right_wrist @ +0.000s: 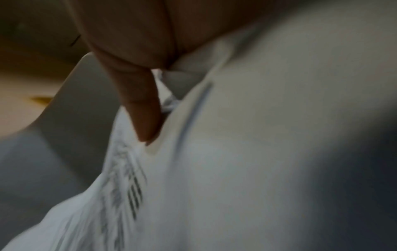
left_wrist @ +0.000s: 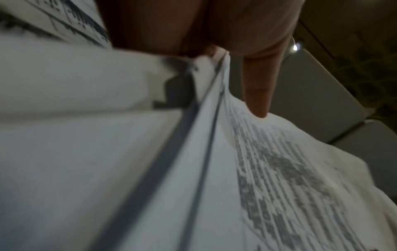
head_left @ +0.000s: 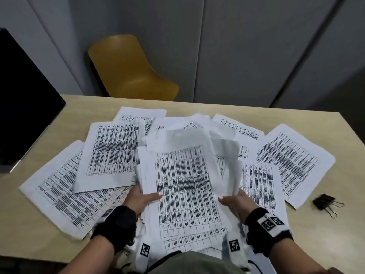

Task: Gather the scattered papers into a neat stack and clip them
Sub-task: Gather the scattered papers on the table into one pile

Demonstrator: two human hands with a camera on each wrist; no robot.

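A loose bundle of printed papers (head_left: 183, 180) is lifted off the table in the middle, its sheets uneven and fanned. My left hand (head_left: 141, 198) grips its left edge, thumb on top and fingers hidden beneath. My right hand (head_left: 236, 202) grips the right edge the same way. In the left wrist view the thumb (left_wrist: 257, 95) presses on the bundle of papers (left_wrist: 268, 169); in the right wrist view the thumb (right_wrist: 144, 115) lies on the blurred sheets (right_wrist: 214, 169). More printed sheets (head_left: 112, 151) lie scattered around on the table. A black binder clip (head_left: 324, 201) lies at the right.
The beige table (head_left: 217, 108) ends close beyond the papers. A yellow chair (head_left: 130, 70) stands behind it against grey wall panels. A black screen (head_left: 25, 99) sits at the far left. Bare tabletop shows at the right around the clip.
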